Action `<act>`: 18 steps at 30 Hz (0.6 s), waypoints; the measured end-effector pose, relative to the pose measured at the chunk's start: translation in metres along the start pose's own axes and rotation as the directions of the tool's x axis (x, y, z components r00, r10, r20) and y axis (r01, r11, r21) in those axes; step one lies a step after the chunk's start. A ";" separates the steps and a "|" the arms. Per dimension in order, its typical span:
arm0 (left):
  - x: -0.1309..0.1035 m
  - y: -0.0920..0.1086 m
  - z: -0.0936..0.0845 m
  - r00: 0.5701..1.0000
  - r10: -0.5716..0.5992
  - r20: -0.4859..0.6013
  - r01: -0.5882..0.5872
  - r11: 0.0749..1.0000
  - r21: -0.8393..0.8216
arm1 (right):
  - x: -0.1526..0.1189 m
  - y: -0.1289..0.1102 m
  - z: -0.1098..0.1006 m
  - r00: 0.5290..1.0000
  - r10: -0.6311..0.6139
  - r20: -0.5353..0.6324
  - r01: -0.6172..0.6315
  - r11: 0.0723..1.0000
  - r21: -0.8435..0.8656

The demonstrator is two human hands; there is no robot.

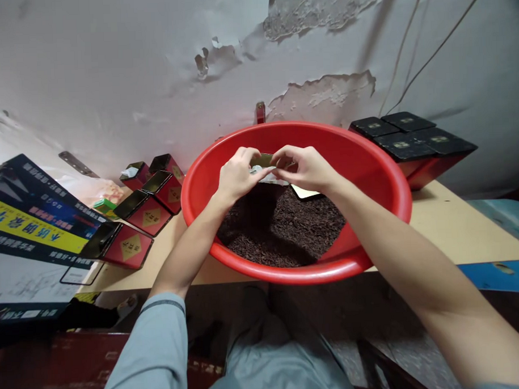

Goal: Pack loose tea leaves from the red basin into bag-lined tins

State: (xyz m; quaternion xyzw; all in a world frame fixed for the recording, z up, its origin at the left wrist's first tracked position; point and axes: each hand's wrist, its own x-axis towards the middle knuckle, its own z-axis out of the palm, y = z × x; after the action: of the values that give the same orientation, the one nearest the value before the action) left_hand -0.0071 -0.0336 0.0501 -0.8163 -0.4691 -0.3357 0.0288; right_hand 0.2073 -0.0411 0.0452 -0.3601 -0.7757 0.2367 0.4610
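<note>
Over the back of a large red basin point(298, 272), both my hands come together at the mouth of a tin point(265, 159), of which only a bit of the gold-coloured rim shows. A clear plastic bag point(272, 176) sticks out of it. My left hand point(240, 173) pinches the bag's edge from the left, fingers bent. From the right, my right hand point(303, 166) pinches the bag too, its thumb close to the left one. Dark, loose tea leaves point(281, 228) lie in the basin. A pale lid point(305, 192) with a dark edge rests on them beneath my right hand.
Several red tins point(131, 244) with gold diamond labels stand left of the basin on the wooden table point(443, 228). Black-lidded tins point(415, 138) are grouped at the right. A large printed box point(35, 236) is at far left, and a peeling wall point(153, 67) rises behind.
</note>
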 end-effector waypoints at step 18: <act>0.003 -0.021 0.009 0.982 -0.140 -0.128 0.144 0.989 0.020 | -0.001 0.029 -0.017 0.997 0.077 -0.017 -0.074 0.835 -0.545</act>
State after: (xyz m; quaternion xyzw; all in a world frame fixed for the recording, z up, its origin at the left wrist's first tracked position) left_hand -0.0183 -0.0164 0.0396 -0.7574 -0.5283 -0.3809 0.0463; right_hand 0.2329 -0.0233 0.0324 -0.5059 -0.7975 0.0254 0.3278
